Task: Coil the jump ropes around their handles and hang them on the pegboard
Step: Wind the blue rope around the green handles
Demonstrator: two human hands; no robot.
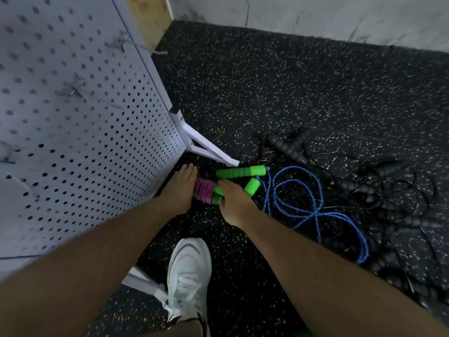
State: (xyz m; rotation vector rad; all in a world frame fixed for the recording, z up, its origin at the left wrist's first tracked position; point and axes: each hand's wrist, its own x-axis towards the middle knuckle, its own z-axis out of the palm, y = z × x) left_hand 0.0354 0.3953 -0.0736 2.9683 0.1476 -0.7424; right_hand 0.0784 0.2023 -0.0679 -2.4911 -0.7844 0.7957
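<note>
1. Nearest the camera, a white shoe (188, 276) stands on the speckled black floor (291, 93), with two bare forearms reaching down past it.
2. The left hand (179, 190) lies with straight fingers against the side of a purple rope (203, 190), which is coiled round a pair of green handles (216, 198) on the floor just in front of the pegboard's foot.
3. The right hand (234, 203) rests over the other end of that bundle, fingertips on the green foam. Whether its fingers close round the handles cannot be told, as the palm hides them.
4. Just beyond the right hand, a blue rope (298, 205) sprawls in loose loops on the floor, uncoiled. One long green handle (240, 171) lies at its top end and a shorter green piece (252, 187) shows beside the knuckles.
5. Farther right, a tangle of black ropes (388, 203) with ribbed black handles (289, 149) covers the floor.
6. A white stand foot (209, 149) juts out from the pegboard (85, 117), which fills the left side. Blurred dark hooks (73, 90) stick out from its holes.
7. A scuffed pale wall (315, 15) closes the far side.
</note>
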